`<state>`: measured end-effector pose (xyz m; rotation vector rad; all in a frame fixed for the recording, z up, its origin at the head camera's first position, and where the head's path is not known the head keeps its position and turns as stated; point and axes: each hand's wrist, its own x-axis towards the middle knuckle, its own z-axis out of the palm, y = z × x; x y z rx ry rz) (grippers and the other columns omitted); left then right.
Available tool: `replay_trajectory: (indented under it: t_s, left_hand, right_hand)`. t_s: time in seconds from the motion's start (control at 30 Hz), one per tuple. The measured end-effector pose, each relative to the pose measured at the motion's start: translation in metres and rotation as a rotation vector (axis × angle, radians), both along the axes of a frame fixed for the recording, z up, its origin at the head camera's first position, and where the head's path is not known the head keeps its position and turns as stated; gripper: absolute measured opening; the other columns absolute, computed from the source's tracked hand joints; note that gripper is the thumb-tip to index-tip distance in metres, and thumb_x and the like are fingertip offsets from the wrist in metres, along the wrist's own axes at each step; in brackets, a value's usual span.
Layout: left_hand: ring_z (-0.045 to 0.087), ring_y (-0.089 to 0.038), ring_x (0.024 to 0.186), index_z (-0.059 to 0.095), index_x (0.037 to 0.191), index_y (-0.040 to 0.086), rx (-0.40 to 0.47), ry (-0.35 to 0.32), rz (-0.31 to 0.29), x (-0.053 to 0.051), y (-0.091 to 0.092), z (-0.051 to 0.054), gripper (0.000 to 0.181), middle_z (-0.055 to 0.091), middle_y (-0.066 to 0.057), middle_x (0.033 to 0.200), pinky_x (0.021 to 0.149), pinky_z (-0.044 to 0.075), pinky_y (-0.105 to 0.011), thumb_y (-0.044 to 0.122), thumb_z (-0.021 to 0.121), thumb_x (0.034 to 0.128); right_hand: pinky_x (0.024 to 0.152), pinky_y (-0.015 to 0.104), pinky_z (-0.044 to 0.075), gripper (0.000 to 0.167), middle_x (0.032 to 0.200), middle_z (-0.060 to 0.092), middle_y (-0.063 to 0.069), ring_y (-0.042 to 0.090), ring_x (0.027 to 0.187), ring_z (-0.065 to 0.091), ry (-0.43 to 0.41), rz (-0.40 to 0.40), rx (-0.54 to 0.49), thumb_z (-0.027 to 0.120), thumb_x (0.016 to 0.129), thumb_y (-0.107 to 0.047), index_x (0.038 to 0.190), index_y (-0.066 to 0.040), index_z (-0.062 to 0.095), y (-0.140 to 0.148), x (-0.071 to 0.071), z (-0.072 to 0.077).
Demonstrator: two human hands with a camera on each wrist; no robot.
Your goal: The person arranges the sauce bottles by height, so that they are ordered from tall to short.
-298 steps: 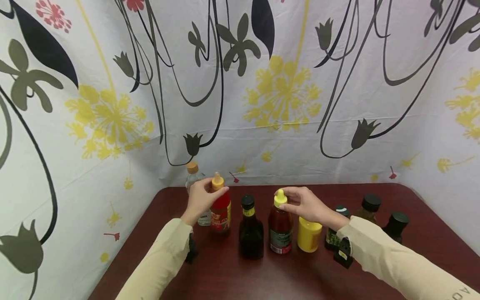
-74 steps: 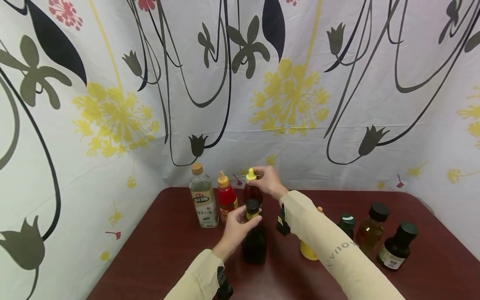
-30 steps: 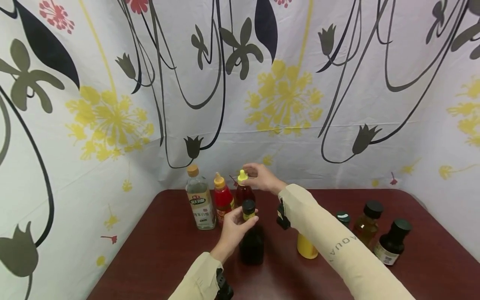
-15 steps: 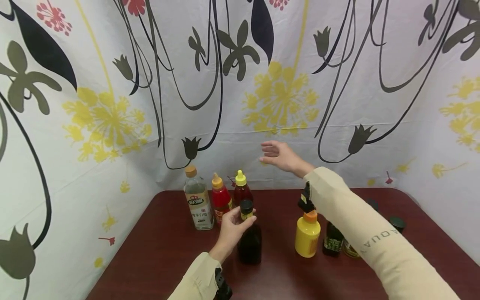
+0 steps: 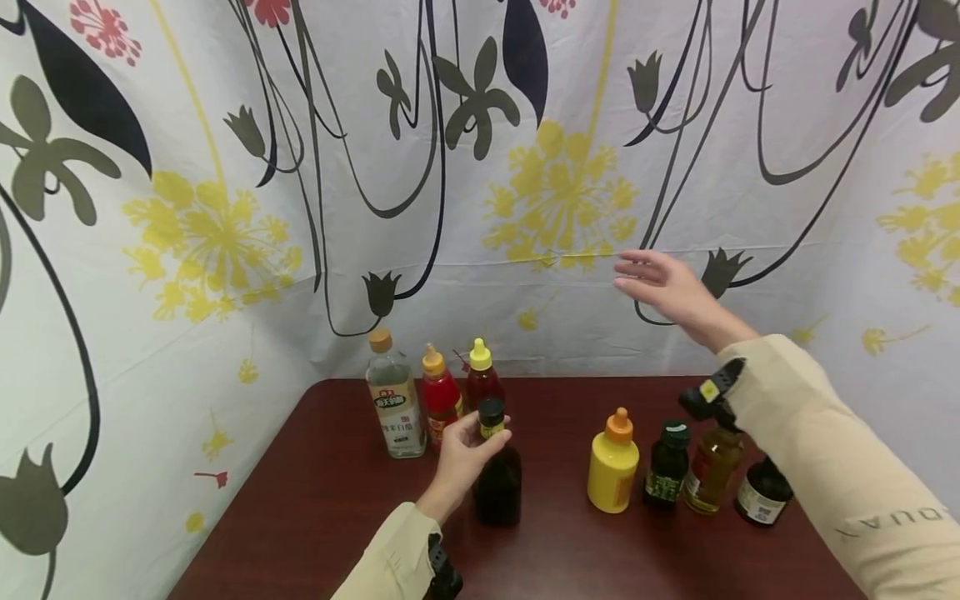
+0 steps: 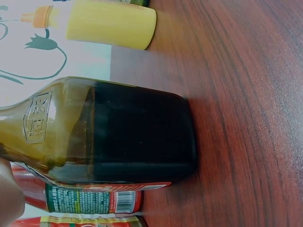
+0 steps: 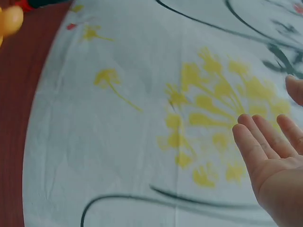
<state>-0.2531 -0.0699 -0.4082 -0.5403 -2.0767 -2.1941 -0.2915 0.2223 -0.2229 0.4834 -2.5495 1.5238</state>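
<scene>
My left hand (image 5: 459,462) grips the neck of a dark sauce bottle (image 5: 498,492) with a black cap, thumb and fingers round it just below the cap. The bottle stands upright on the table. In the left wrist view this sauce bottle (image 6: 137,127) shows dark liquid, with part of my left hand (image 6: 9,196) at its neck. My right hand (image 5: 671,292) is raised in the air above the right-hand bottles, holding nothing. In the right wrist view the right hand's (image 7: 277,165) fingers are extended and apart from everything.
Behind the left hand stand a clear vinegar bottle (image 5: 397,412), a red squeeze bottle (image 5: 442,398) and a yellow-capped red sauce bottle (image 5: 483,383). To the right are a yellow squeeze bottle (image 5: 612,473), a green-capped bottle (image 5: 664,467), an oil-coloured bottle (image 5: 712,471) and a dark labelled bottle (image 5: 763,493).
My left hand went from the red squeeze bottle to the dark sauce bottle. My right hand moved the yellow-capped bottle back and left, let it go, then rose to the right.
</scene>
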Motion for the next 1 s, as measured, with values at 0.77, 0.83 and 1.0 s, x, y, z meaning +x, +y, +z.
replay_trajectory:
  t_s: [0.77, 0.83, 1.0]
  left_hand:
    - [0.050, -0.036, 0.106, 0.055, 0.112, -0.009, -0.066, -0.015, -0.042, 0.017, -0.003, 0.027, 0.034, 0.058, -0.021, 0.109, 0.083, 0.045, -0.024, 0.004, 0.062, 0.0814]
    - [0.050, -0.036, 0.106, 0.055, 0.112, -0.008, -0.081, -0.016, -0.054, 0.017, -0.004, 0.029, 0.034, 0.057, -0.022, 0.110, 0.084, 0.044, -0.025, 0.005, 0.062, 0.0815]
    - [0.051, -0.030, 0.108, 0.056, 0.112, -0.005, -0.143, -0.030, -0.079, 0.019, -0.007, 0.036, 0.032, 0.056, -0.023, 0.112, 0.088, 0.042, -0.030, 0.006, 0.062, 0.0822]
  right_hand:
    - [0.075, 0.021, 0.046, 0.050, 0.122, 0.051, 0.009, -0.010, 0.097, 0.049, -0.011, -0.030, 0.220, 0.051, 0.090, -0.027, 0.131, -0.003, 0.037, 0.097, 0.070, -0.083]
    - [0.075, 0.022, 0.046, 0.048, 0.118, 0.053, 0.000, -0.009, 0.097, 0.049, -0.004, -0.026, 0.233, 0.052, 0.090, -0.026, 0.130, -0.003, 0.039, 0.100, 0.075, -0.090]
    - [0.072, 0.018, 0.045, 0.037, 0.113, 0.055, 0.001, -0.010, 0.099, 0.047, 0.112, 0.042, 0.303, 0.058, 0.086, -0.015, 0.120, -0.002, 0.049, 0.102, 0.082, -0.103]
